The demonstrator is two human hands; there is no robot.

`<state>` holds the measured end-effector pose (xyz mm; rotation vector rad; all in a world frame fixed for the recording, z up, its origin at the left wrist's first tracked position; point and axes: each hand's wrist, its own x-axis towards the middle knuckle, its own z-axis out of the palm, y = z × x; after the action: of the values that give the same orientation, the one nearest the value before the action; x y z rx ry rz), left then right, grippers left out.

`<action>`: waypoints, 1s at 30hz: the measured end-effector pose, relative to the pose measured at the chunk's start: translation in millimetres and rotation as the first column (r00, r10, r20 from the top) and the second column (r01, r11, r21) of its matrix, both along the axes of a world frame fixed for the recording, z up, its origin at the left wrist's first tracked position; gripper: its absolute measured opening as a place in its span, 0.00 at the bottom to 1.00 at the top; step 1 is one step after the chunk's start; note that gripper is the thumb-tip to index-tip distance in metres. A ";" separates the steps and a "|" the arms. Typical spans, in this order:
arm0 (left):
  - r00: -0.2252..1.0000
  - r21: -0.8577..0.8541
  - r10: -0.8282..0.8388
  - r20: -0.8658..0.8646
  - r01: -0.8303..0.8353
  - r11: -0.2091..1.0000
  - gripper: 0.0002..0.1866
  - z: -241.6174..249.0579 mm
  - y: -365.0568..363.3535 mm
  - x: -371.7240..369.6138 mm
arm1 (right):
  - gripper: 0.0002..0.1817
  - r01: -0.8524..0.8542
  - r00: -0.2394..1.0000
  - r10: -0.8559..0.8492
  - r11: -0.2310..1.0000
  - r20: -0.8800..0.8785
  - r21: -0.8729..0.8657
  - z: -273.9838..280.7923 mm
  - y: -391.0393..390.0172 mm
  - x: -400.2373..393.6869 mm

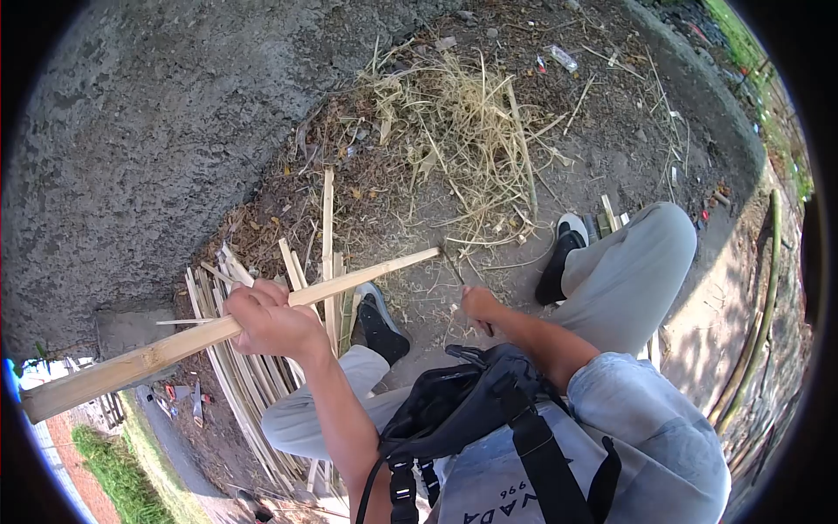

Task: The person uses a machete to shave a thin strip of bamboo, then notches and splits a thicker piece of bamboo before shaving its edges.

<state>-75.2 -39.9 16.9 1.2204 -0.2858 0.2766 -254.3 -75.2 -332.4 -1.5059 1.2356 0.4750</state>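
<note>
My left hand is closed around a long split bamboo slat. The slat runs from the lower left to its far end near the middle of the view. My right hand grips a knife by its handle, mostly hidden in the fist. Its thin dark blade points up and away, and the tip lies right at the far end of the slat. Both hands are in front of my body, above the ground between my shoes.
Bamboo strips lie stacked beside my left leg. Ahead is a heap of curly bamboo shavings. A rough concrete wall rises at the left. A plastic bottle lies far off, and long poles lie at the right.
</note>
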 end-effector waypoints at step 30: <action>0.985 -0.029 0.119 -0.125 -0.124 0.992 0.15 -11.6 55.0 53.8 | 0.30 -0.046 0.987 0.095 0.939 0.129 -0.340 17.5 -3.8 -18.8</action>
<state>-21.4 15.1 5.2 1.2147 -0.0993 0.3097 -273.1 -79.0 -314.9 -1.8445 1.1929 0.2011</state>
